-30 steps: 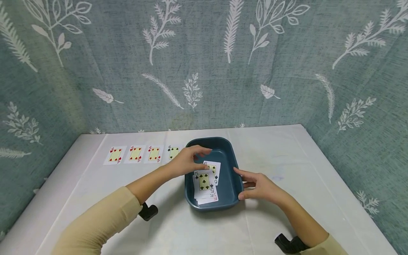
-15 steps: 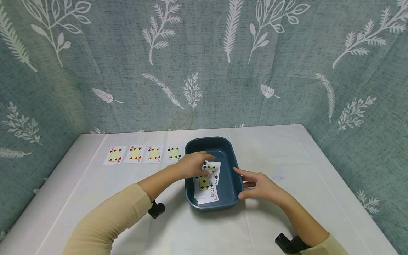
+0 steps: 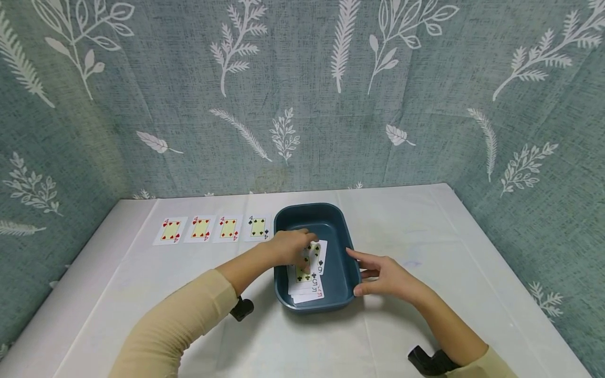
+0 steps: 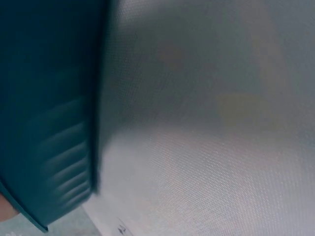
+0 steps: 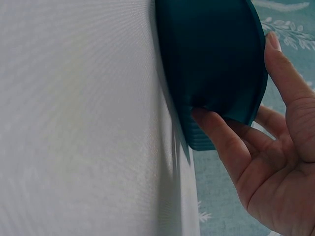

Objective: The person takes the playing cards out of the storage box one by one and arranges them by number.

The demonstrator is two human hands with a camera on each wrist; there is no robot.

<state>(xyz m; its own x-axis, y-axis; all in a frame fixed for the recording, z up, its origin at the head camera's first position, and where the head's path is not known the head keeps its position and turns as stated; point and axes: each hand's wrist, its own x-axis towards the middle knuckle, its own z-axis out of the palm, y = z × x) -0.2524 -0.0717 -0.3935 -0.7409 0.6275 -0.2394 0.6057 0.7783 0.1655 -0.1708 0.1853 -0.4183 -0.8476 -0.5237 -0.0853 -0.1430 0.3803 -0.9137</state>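
A dark blue-green tray (image 3: 337, 268) stands at the middle of the table with several playing cards inside. On top lies a five of clubs (image 3: 308, 287), overlapping a six of clubs (image 3: 322, 257); a red-marked card edge (image 3: 309, 298) peeks out below. Reaching over the left rim, my left hand (image 3: 289, 248) has its thumb and fingers apart, low over these cards and partly covering them. My right hand (image 3: 389, 278) touches the tray's right side with extended fingers. In the right wrist view, its fingertips (image 5: 202, 114) rest against the ribbed outer wall.
Left of the tray, several face-up fours run in a row, from a red four (image 3: 170, 231) to a black four (image 3: 258, 228). White cloth (image 3: 425, 236) covers the table. A leaf-patterned curtain (image 3: 302, 105) encloses the back and sides.
My left hand has moved down and slightly right, deeper into the tray and over the cards, uncovering the black four. My right hand and the tray have stayed in place.
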